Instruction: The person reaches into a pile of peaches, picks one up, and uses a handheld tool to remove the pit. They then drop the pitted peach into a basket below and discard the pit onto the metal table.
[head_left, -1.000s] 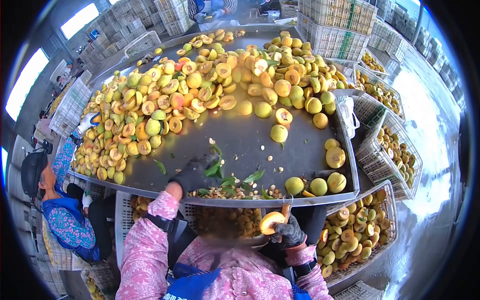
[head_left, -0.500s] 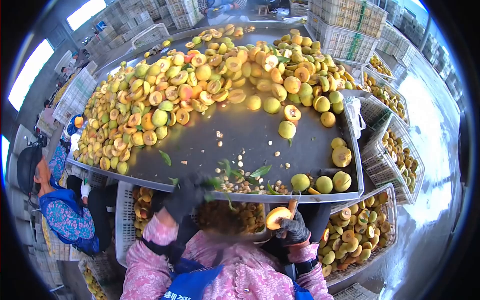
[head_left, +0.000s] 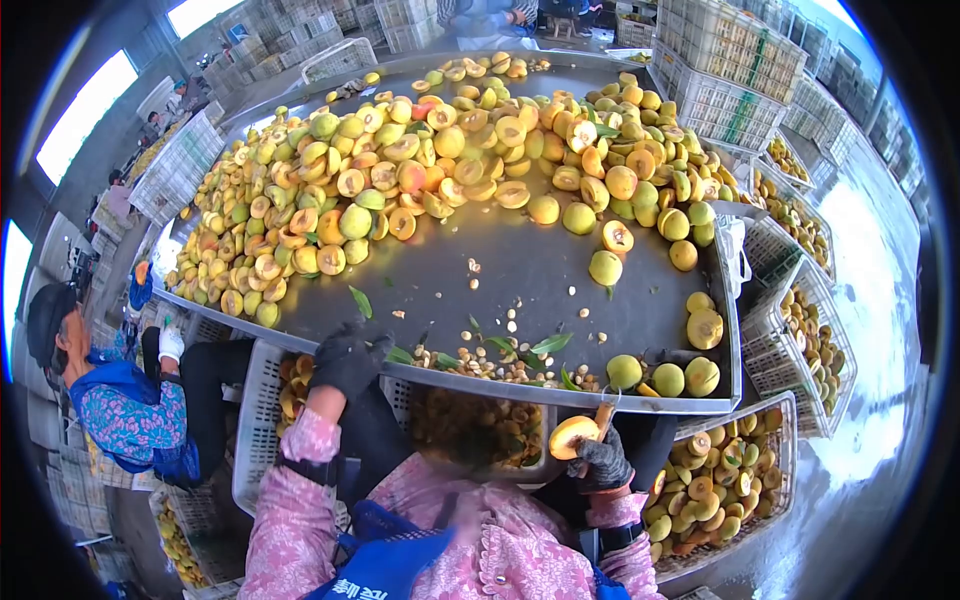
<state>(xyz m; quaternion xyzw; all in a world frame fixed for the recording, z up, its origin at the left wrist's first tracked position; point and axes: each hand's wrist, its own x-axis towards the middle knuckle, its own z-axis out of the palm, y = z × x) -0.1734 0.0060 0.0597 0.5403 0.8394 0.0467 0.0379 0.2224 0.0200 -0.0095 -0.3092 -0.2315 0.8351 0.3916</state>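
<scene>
My left hand, in a dark glove, is over the table's front edge beside a green leaf; its fingers are too dark and blurred to make out. Below the edge at the right, my right hand, in a dark grey glove, is closed around a tool with a wooden handle. A cut half of orange-yellow fruit rests against its fingers. Small pale kernels and leaves lie along the front edge of the metal table. A large heap of whole and halved fruit covers its back and left.
Crates of fruit stand below the table, at the front right and along the right side. A co-worker sits at the left. Another person is behind the table. Stacked crates rise at the back right.
My left hand has drawn back from the kernels to the left, over the table's edge. The leaves near it have shifted. My right hand keeps its hold, while the view has turned slightly.
</scene>
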